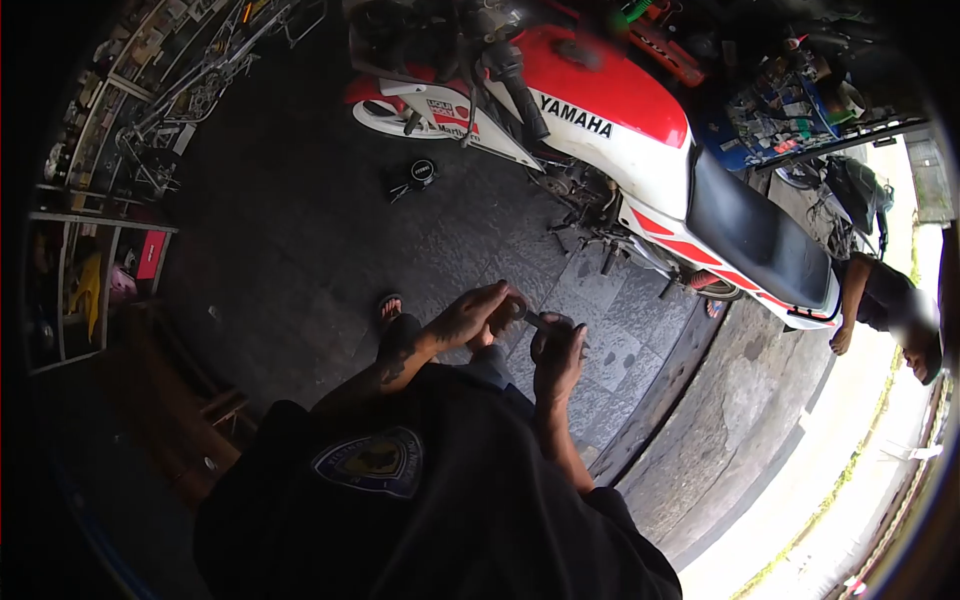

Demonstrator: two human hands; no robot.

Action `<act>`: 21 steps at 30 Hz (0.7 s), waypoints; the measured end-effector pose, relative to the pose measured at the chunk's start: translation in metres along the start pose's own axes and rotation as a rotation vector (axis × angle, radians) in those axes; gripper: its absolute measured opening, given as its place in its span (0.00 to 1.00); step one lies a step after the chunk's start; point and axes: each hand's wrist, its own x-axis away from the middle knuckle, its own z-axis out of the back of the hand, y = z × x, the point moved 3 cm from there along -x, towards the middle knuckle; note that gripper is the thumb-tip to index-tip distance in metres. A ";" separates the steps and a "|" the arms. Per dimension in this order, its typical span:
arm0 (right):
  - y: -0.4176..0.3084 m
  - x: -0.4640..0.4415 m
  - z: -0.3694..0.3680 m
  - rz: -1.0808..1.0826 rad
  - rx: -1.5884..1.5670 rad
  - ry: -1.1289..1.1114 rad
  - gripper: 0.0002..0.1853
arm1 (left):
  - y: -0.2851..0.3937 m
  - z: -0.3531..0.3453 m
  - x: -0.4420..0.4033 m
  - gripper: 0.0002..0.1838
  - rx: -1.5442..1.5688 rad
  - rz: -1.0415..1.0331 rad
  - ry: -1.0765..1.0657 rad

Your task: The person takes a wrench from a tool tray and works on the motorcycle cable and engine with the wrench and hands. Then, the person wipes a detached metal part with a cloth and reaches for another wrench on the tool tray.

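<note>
A short dark metal piece (535, 320) with a rounded end spans the gap between my hands, in front of my body. My left hand (472, 318) has its fingers curled around the rounded end. My right hand (560, 362) is closed about the other end, its thumb raised along it. The fingers cover much of the piece, so its exact kind does not show. Beyond my hands stands a red and white Yamaha motorcycle (655, 185) with a black seat (765, 240); neither hand touches it.
A black round container (422, 172) and a small dark item lie on the paved floor (300, 250). Metal-framed shelves (105, 225) line the left side. A cluttered blue tray (735, 145) is at upper right. Another person's hand (842, 342) hangs near the motorcycle's tail.
</note>
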 end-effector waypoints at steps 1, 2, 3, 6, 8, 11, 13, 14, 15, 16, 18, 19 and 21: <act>0.002 0.003 -0.013 0.008 -0.013 -0.021 0.30 | 0.015 0.006 0.010 0.24 0.056 0.057 -0.032; 0.006 0.005 -0.025 0.018 -0.024 -0.043 0.30 | 0.024 0.017 0.018 0.24 0.060 0.065 -0.035; 0.012 0.009 -0.037 0.037 -0.003 -0.041 0.29 | 0.031 0.027 0.027 0.22 0.058 0.053 -0.046; 0.035 0.024 -0.080 0.000 0.073 -0.093 0.30 | 0.043 0.064 0.054 0.19 -0.073 0.023 -0.109; 0.052 0.038 -0.111 0.002 0.076 -0.131 0.28 | 0.053 0.095 0.076 0.17 -0.192 0.006 -0.118; 0.068 0.060 -0.164 -0.007 0.110 -0.142 0.22 | 0.073 0.135 0.118 0.16 -0.312 0.046 -0.077; 0.066 0.075 -0.196 -0.003 0.090 -0.080 0.14 | 0.079 0.164 0.148 0.16 -0.329 0.029 -0.004; 0.069 0.076 -0.204 -0.002 0.090 -0.084 0.14 | 0.082 0.178 0.159 0.16 -0.350 0.003 0.050; 0.073 0.079 -0.211 -0.043 0.149 -0.099 0.12 | 0.080 0.190 0.167 0.17 -0.241 -0.031 0.097; 0.077 0.083 -0.219 -0.083 0.209 -0.110 0.11 | 0.076 0.200 0.176 0.17 -0.237 -0.031 0.094; 0.081 0.084 -0.239 -0.104 0.243 -0.112 0.10 | 0.079 0.223 0.191 0.16 -0.200 -0.080 0.271; 0.083 0.083 -0.251 -0.127 0.367 -0.196 0.11 | 0.087 0.232 0.199 0.14 -0.228 -0.018 0.280; 0.095 0.079 -0.262 -0.144 0.602 -0.322 0.16 | 0.084 0.251 0.209 0.16 -0.191 0.021 0.325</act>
